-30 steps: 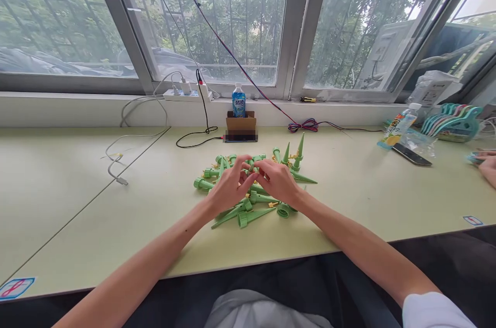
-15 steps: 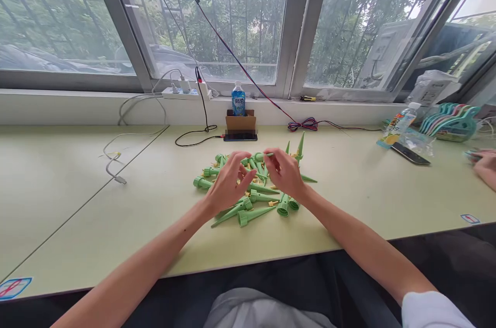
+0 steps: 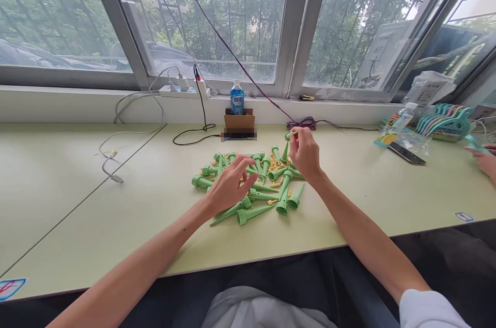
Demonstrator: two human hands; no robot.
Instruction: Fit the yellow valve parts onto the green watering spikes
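Note:
A loose pile of green plastic plant-watering spikes [image 3: 248, 216], hollow cones with ribbed collars, lies on the table. Small yellow plastic pieces [image 3: 276, 166] are scattered among them. Over the left part of the pile hovers my left hand [image 3: 231, 183], its thumb and fingers apart and nothing between them. At the pile's far right my right hand [image 3: 305, 152] pinches a green spike [image 3: 289, 136], whose rounded end sticks out to the left; the rest is hidden by the fingers. Below that hand, another spike [image 3: 284, 152] points upward.
A blue-labelled bottle [image 3: 237, 98] stands in a small cardboard box [image 3: 239, 121] behind the pile, with a phone in front. Cables [image 3: 306, 123] run along the back. To the right are a tilted drink bottle [image 3: 396, 125], a phone [image 3: 406, 153], teal hangers [image 3: 445, 121] and another person's hand [image 3: 485, 160].
My right hand has moved right and away from me, from the middle of the pile to its far right, carrying the green spike. My left hand has barely moved.

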